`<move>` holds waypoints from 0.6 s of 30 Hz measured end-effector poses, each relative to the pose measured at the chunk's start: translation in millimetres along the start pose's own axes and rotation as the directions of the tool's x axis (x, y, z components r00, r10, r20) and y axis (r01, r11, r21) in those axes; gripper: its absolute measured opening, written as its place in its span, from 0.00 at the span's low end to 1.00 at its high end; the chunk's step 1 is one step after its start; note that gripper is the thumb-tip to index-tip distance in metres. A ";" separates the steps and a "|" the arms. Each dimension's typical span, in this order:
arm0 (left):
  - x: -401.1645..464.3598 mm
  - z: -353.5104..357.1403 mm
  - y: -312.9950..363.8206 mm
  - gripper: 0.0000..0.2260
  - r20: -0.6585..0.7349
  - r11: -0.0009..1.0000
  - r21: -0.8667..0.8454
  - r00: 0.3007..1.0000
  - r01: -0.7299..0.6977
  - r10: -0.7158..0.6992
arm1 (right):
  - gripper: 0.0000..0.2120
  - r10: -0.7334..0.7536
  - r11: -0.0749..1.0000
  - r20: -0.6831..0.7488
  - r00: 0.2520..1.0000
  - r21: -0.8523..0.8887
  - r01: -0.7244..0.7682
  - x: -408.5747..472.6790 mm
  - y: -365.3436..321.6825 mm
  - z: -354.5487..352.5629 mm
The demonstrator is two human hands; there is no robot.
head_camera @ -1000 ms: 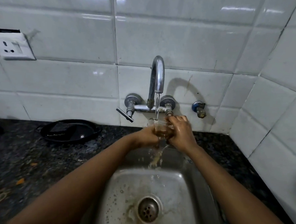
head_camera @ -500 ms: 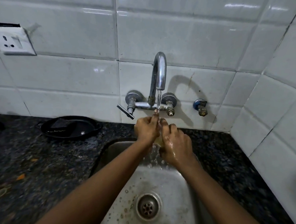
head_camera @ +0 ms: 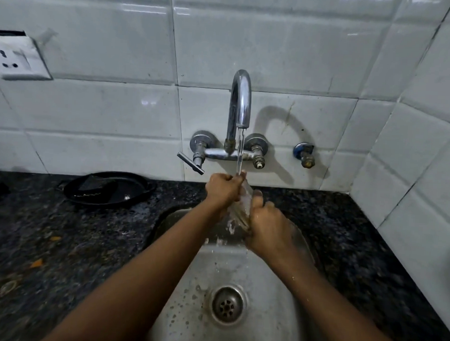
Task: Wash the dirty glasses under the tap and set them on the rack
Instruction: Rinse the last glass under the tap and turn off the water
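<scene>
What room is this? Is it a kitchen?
Most likely a home kitchen. A steel sink is set into a dark speckled stone counter, a wall tap runs water over a glass held in both hands, and a black pan sits by the white tiled wall.

- The wall tiles (head_camera: 104, 106) are glossy white with thin grey grout lines.
- The countertop (head_camera: 58, 240) is black stone speckled with grey flecks, with a few orange scraps on it.
- The tap (head_camera: 240, 103) is shiny chrome silver; the small valve (head_camera: 304, 155) to its right has a blue collar and a brass-coloured end.
- The sink (head_camera: 263, 315) is dull steel grey, spotted with dark specks around the drain (head_camera: 227, 304).
- The pan (head_camera: 108, 189) is black.
- The socket plate (head_camera: 16, 60) is white with dark holes.
- The glass (head_camera: 240, 207) is clear, with a brownish tint low down.
</scene>
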State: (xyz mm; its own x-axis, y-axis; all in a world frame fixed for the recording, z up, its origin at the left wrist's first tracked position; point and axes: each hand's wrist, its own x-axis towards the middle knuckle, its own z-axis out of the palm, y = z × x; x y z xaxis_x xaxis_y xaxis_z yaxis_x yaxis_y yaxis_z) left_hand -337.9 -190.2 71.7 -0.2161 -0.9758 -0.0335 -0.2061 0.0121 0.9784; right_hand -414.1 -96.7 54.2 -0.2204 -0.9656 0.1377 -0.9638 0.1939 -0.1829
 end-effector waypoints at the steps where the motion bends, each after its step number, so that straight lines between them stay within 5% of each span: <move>1: 1.1 1.5 -0.3 0.17 -0.052 0.999 0.017 0.998 -0.035 0.036 | 0.37 0.000 0.996 0.026 1.000 0.088 -0.002 -1.5 0.5 -0.6; 2: 2.0 1.5 -0.9 0.19 -0.075 0.997 0.012 0.995 -0.070 0.071 | 0.33 0.000 0.942 0.105 0.994 0.334 -0.035 -1.2 4.7 -3.7; 4: -0.6 -2.5 -2.7 0.20 -0.010 0.989 -0.102 0.995 -0.104 0.103 | 0.16 -0.089 0.532 0.383 0.919 0.799 -0.281 -0.1 13.4 -12.3; 5: -3.2 -3.7 -4.2 0.20 0.045 0.979 -0.183 0.994 -0.094 0.104 | 0.09 -0.170 0.319 0.482 0.859 0.852 -0.415 -1.5 17.9 -13.0; 7: -8.5 -4.5 -5.4 0.19 0.065 0.955 -0.287 0.994 -0.068 0.090 | 0.10 -0.218 0.203 0.518 0.827 0.853 -0.480 -1.7 23.3 -13.3; 9: -7.4 -4.7 -3.7 0.19 0.011 0.938 -0.347 1.000 -0.002 0.006 | 0.19 -0.153 0.337 0.495 0.855 0.840 -0.426 1.9 21.9 -12.8; 11: -5.4 -6.4 -3.5 0.19 0.022 0.930 -0.352 0.994 0.107 -0.106 | 0.25 -0.050 0.606 0.420 0.906 0.734 -0.307 9.2 20.5 -16.0; 14: -9.3 -13.5 -13.2 0.20 0.094 0.908 -0.332 0.967 0.254 -0.236 | 0.26 -0.030 0.972 0.209 0.977 0.235 -0.021 17.6 18.3 -29.3; 18: -17.8 -21.1 -31.3 0.21 0.235 0.845 -0.349 0.911 0.404 -0.339 | 0.27 -0.095 0.961 0.107 0.990 -0.250 0.119 21.8 20.3 -39.7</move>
State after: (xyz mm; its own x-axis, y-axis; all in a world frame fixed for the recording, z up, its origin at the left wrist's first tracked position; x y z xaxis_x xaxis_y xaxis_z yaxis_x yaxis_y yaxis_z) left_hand -307.5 -177.8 46.0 -0.3511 -0.8418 -0.4099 0.0718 -0.4607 0.8846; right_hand -444.3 -106.9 92.2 -0.1105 -0.9926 0.0500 -0.9899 0.1145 0.0840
